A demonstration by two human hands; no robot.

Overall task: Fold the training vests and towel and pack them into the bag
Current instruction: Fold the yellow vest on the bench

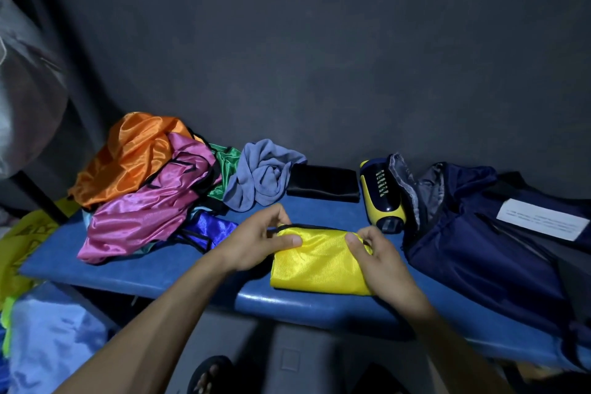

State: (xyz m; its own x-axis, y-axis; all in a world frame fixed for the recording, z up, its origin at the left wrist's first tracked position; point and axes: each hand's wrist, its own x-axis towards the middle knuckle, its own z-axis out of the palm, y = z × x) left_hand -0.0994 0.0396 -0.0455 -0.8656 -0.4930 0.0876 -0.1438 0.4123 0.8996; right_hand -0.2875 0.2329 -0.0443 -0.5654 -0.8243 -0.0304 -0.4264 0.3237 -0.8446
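Observation:
A folded yellow vest (319, 261) with black trim lies on the blue bench (153, 269) near its front edge. My left hand (256, 241) pinches its top left corner, my right hand (374, 254) pinches its top right corner. Behind and to the left lies a loose pile with an orange vest (128, 157), a pink vest (150, 211), a green vest (225, 166) and a blue vest (208, 227). A crumpled grey-blue towel (262, 176) lies at the back. A folded black vest (323, 184) sits beside it. The dark navy bag (473, 246) lies open on the right.
A yellow and navy bottle (382, 198) lies at the mouth of the bag. A white label (540, 222) is on the bag. A dark wall stands right behind the bench. Yellow and light blue fabric (48, 329) lie at lower left, and a sandalled foot (208, 374) is below.

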